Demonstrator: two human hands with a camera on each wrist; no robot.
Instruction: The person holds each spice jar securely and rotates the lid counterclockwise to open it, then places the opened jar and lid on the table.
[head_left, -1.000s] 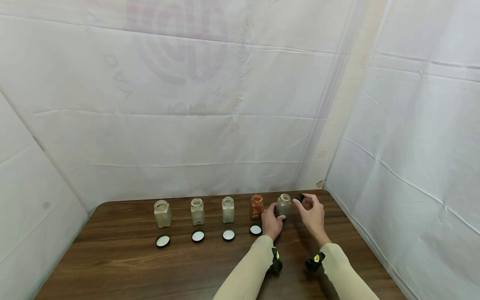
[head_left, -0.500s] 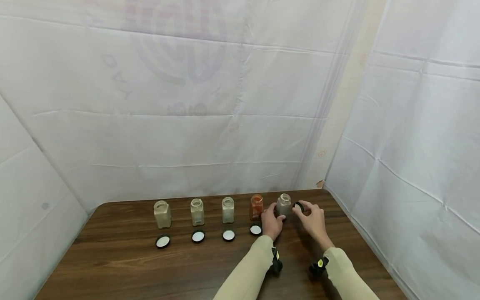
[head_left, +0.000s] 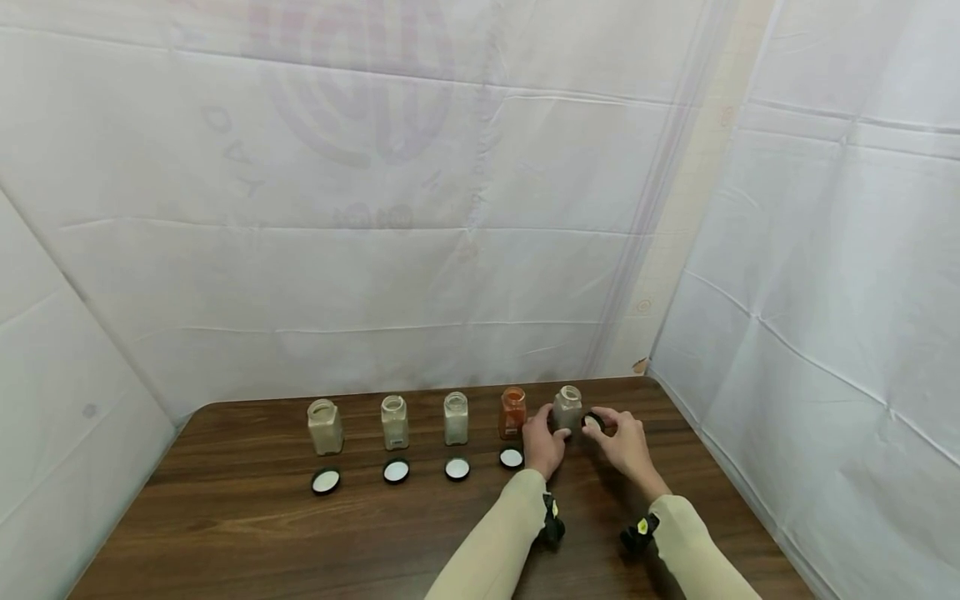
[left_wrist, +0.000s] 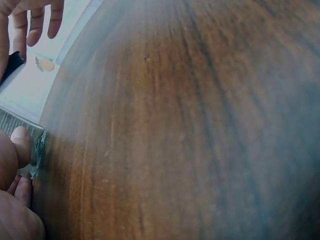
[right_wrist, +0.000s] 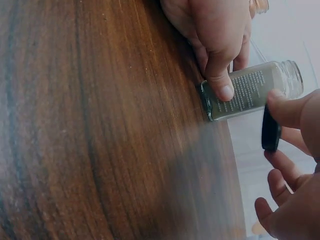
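My left hand grips the lower part of a glass spice jar with greyish powder, its thumb across the printed label in the right wrist view. That jar stands upright on the table, mouth uncovered. Just to its right, my right hand pinches a round black lid between thumb and fingers, its pale inner side turned up in the head view. The lid is held beside the jar, above the table. A jar of orange-red powder stands close to the left of my left hand.
Three more uncapped jars of pale powder, the leftmost jar among them, continue the row on the brown wooden table. Black lids with white insides, such as the leftmost lid, lie before the jars. White sheeting encloses the back and sides.
My right hand has turned the lid from edge-on to pale side up and lowered it a little toward the table. My left hand stays on the jar.
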